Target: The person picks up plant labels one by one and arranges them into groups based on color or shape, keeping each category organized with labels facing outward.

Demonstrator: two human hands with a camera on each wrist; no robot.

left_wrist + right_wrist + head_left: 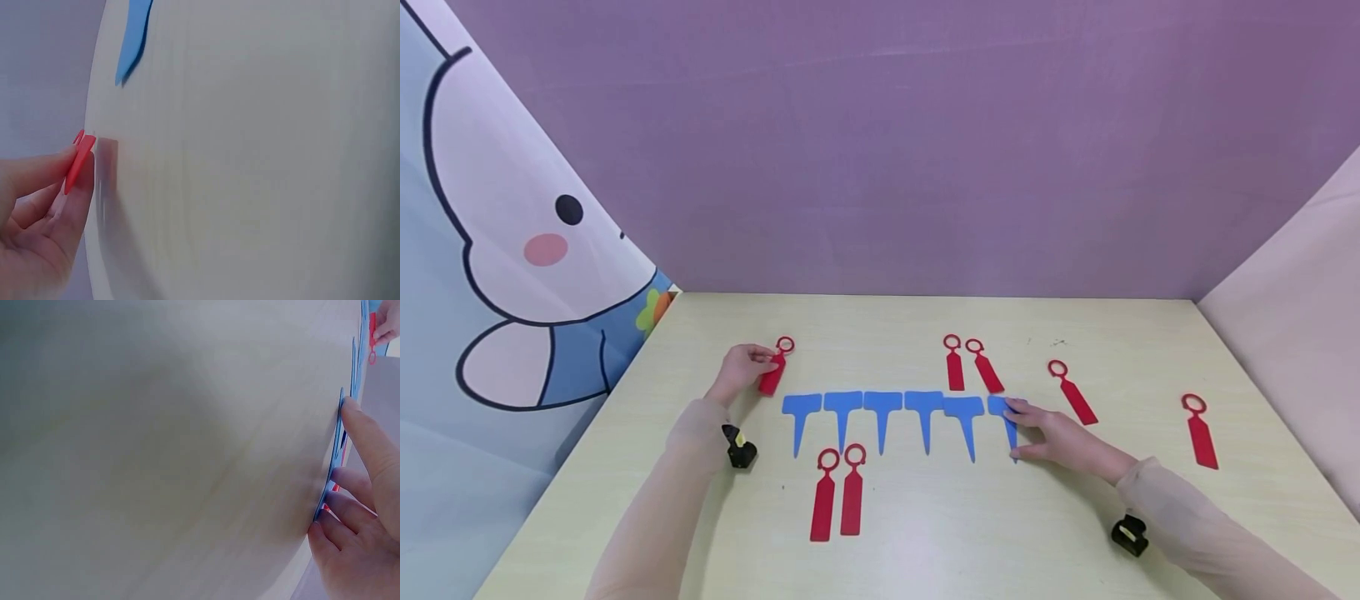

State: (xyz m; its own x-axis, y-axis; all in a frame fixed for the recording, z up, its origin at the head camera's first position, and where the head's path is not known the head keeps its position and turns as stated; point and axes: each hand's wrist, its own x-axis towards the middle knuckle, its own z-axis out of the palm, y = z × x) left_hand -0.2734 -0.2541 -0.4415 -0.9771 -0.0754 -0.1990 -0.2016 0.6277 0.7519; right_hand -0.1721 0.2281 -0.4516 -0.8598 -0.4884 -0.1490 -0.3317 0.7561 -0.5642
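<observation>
My left hand pinches a red ring-topped tag between thumb and fingers at the table's back left. In the left wrist view the red tag appears nearly edge-on in the fingertips. My right hand rests on the rightmost blue T-shaped plant label with fairly straight fingers. Its fingers touch the label's wide top and its thumb lies near the pointed end, partly covering it. Several more blue T-shaped plant labels form a row to its left, points toward me.
Two red tags lie in front of the blue row, and two red tags behind it. Another red tag lies behind my right hand, and one more red tag farther right. A purple backdrop stands along the table's back edge.
</observation>
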